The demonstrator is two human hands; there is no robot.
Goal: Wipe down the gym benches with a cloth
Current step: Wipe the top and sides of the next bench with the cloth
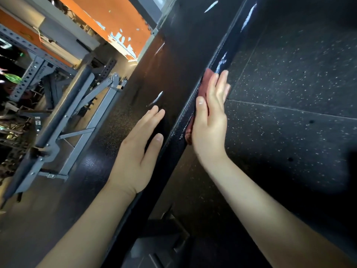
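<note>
A long black padded gym bench (173,60) runs from the bottom centre up to the top right of the head view. My left hand (139,149) lies flat on the bench's top surface with straight fingers. My right hand (210,117) presses a dark red cloth (208,74) against the bench's right side edge, fingers straight, thumb on the edge. Most of the cloth is hidden under the hand; bits show above the fingertips and below the palm. Wet streaks shine along the side edge above the cloth.
Black speckled rubber floor tiles (289,93) fill the right side. A grey steel rack frame (81,113) with perforated uprights stands to the left of the bench. An orange panel with chipped paint (116,22) is at the top left. The bench's dark base (166,227) shows below.
</note>
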